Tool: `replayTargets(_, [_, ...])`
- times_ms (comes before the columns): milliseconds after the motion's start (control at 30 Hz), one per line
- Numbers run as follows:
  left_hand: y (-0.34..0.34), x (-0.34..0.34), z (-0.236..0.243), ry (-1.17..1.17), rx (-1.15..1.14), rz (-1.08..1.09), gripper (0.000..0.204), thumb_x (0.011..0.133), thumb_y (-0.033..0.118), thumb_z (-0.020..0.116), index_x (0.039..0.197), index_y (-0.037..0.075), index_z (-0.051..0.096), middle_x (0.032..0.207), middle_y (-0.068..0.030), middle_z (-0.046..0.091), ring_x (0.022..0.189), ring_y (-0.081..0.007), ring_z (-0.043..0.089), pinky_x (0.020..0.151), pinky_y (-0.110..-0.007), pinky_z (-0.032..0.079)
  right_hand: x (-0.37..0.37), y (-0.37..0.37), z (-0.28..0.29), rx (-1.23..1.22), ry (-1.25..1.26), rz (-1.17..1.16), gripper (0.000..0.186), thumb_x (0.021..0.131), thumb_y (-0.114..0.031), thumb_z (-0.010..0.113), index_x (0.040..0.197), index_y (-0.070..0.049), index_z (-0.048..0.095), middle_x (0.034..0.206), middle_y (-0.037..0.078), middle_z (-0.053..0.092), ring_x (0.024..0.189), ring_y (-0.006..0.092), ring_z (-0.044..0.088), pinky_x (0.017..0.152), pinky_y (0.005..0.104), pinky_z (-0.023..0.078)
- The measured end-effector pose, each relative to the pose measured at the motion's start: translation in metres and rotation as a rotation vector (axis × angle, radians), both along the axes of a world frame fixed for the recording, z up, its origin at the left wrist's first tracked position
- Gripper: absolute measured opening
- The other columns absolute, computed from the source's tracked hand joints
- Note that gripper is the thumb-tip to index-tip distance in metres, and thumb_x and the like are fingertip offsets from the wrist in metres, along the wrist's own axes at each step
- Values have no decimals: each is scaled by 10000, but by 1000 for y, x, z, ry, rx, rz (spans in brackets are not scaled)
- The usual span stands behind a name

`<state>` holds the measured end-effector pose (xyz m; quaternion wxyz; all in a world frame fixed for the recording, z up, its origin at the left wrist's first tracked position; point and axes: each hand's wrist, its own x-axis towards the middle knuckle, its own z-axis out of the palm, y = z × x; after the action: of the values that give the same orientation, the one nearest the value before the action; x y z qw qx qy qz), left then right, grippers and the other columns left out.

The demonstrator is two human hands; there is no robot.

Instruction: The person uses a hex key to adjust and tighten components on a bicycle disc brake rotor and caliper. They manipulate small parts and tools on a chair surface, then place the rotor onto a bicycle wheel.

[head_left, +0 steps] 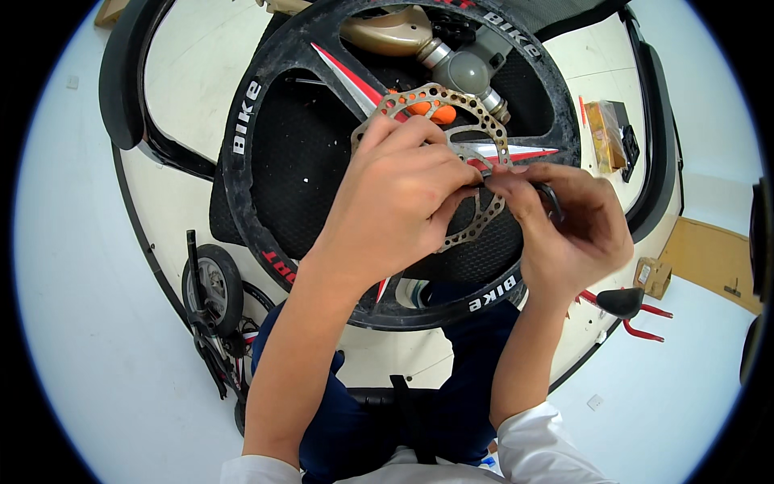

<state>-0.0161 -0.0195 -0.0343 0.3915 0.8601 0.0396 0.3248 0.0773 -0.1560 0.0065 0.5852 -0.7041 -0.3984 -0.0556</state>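
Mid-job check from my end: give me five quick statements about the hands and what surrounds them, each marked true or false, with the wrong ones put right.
1. The left hand is over a silver, perforated metal disc. True.
2. The right hand is wide open and holds nothing. False: its fingers hold a dark, bent, slender rod.
3. The disc lies well apart from any wheel. False: it sits over the middle of a large black wheel with red-and-silver spoke accents.
4. A bright orange object shows partly behind the disc. True.
5. Only one wheel is in view. False: a smaller black-tyred wheel shows at the picture's left.
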Motion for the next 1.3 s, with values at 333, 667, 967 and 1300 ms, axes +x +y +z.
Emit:
replayTargets(333, [2,-3,3,57,37,-41,206,698,-18,735,895,42,728,865,-52,700,957,-240,621,901,-378,468,4,-9,14,11,180,177,307,710,73,795,983,112,661,887,153,727,782,217,734,733,292,585])
replayTargets(667, [-3,0,-3,39,-94,-52,167,695,43,795,850,44,731,823,-48,688,894,-249,617,850,-376,496,-1,-7,11,-2,191,126,384,708,52,836,1029,99,630,898,158,715,745,184,719,654,264,590])
replayTargets(967, [-2,3,-2,34,-15,-30,156,681,18,788,818,58,726,803,-46,678,883,-226,621,840,-364,491,-4,-5,8,25,113,103,399,705,5,881,812,-3,497,766,110,630,745,192,720,651,272,589])
replayTargets(1300, [-1,2,-5,38,-161,-53,248,664,17,803,903,66,757,821,-37,704,857,-229,622,819,-367,519,3,-9,13,8,297,168,287,718,86,827,902,79,606,856,157,680,807,221,725,738,321,619])
